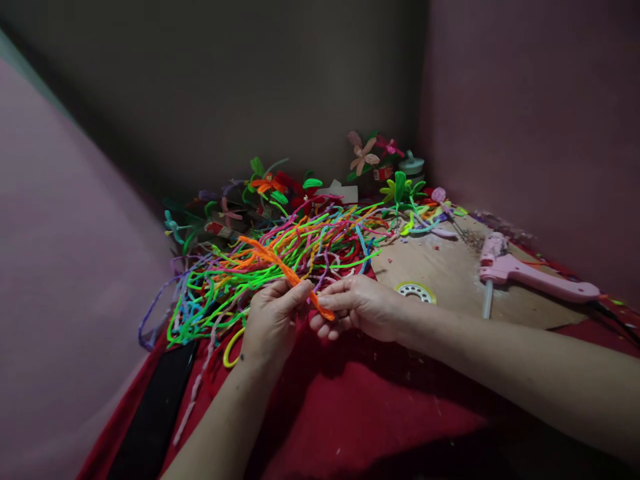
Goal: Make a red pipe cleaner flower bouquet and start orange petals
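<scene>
An orange pipe cleaner (280, 265) runs from the coloured pile down to both my hands. My left hand (274, 320) pinches it near its lower part, fingers closed round it. My right hand (359, 307) pinches the lower end of the same piece, fingers pressed together. Both hands hover over the red cloth (360, 407), just in front of a big tangled pile of green, orange, blue, purple and red pipe cleaners (280, 257).
A pink glue gun (520, 270) lies on a brown board (450, 267) at the right, beside a small round white-and-yellow disc (416, 291). Finished pipe-cleaner flowers (365, 155) stand at the back near the corner walls. A black strip (155, 413) lies at the lower left.
</scene>
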`<state>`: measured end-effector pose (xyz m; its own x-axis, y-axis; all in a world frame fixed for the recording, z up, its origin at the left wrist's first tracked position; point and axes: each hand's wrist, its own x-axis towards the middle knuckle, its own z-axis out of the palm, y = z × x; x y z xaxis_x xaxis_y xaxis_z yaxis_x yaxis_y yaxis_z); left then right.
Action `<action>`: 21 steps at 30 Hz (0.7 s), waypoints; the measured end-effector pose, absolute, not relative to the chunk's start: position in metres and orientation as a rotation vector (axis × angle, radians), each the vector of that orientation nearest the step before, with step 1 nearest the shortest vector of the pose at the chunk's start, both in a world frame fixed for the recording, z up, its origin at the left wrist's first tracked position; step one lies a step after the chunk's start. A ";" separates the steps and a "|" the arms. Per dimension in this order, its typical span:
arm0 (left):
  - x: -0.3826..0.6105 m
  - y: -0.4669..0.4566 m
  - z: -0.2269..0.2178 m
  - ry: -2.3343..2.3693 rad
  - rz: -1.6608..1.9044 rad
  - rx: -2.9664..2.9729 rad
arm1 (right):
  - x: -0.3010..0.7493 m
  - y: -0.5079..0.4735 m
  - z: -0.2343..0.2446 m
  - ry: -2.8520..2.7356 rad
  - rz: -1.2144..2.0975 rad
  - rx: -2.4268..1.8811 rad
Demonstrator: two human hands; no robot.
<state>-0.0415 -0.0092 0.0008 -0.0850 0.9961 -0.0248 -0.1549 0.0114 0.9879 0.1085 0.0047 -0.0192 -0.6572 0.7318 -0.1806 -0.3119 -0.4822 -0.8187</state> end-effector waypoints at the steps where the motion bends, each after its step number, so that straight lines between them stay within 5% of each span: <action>1: -0.040 -0.010 0.000 1.176 1.311 1.033 | 0.108 0.004 -0.019 -1.037 2.156 -0.709; 14: -0.036 -0.010 -0.001 1.065 1.281 0.909 | 0.105 0.007 -0.022 -0.947 1.854 -0.738; 21: -0.032 -0.015 -0.010 1.047 0.957 1.075 | 0.104 0.009 -0.022 -0.826 1.837 -0.682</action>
<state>-0.0318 -0.0151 -0.0096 0.2328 0.9550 -0.1837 -0.0967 0.2106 0.9728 0.1043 0.0087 -0.0218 -0.3704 0.9242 -0.0932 -0.5434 -0.2970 -0.7852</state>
